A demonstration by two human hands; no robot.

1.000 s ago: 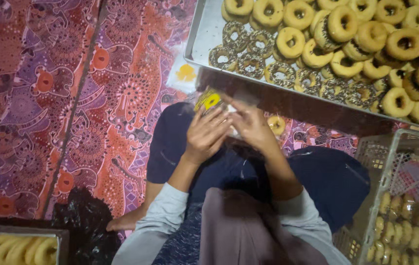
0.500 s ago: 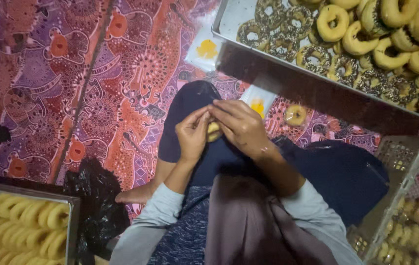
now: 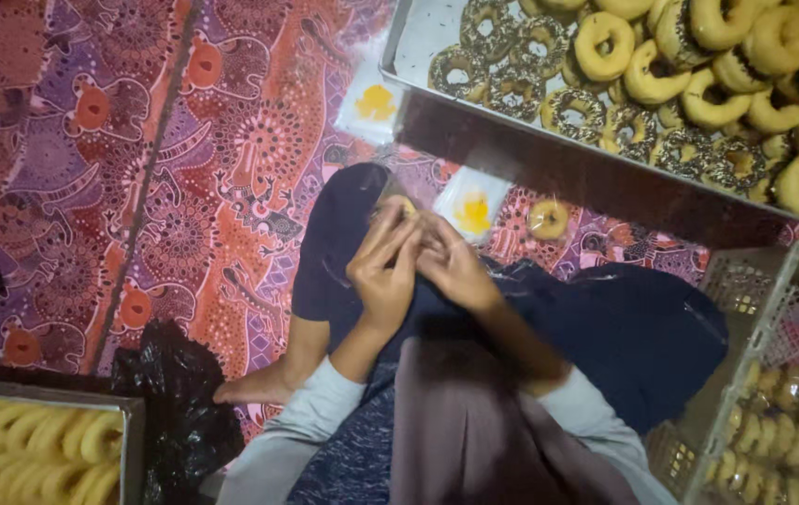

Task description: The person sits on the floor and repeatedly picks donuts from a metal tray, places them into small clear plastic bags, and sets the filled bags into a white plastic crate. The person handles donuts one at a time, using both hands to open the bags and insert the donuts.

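Seated on a patterned mat (image 3: 184, 168), legs crossed, dark trousers under both hands. Left hand (image 3: 382, 271) and right hand (image 3: 455, 271) pressed together over the lap, fingertips meeting on a small wrapped donut (image 3: 399, 206) at the top of the fingers; only a yellow sliver visible, motion-blurred. Grip itself too blurred to tell exactly, but both hands closed around it.

Just beyond the right hand, 1 clear bag (image 3: 472, 208) with a yellow print flat on the mat. Beside that, further right, 1 loose donut (image 3: 549, 219) in wrap. A 2nd bag (image 3: 373, 101) further out, past the left hand, against the edge of a metal tray (image 3: 418, 37). Tray well beyond both hands, heaped with glazed donuts (image 3: 698, 65), chocolate-sprinkled ones on its near side.

Right of the right hand, a plastic crate (image 3: 783, 281) with packed donuts inside. Near the left elbow, a black bag (image 3: 175, 393), and behind it a 2nd tray (image 3: 133, 421) with plain rings. Bare foot (image 3: 259, 383) just beside the black bag.
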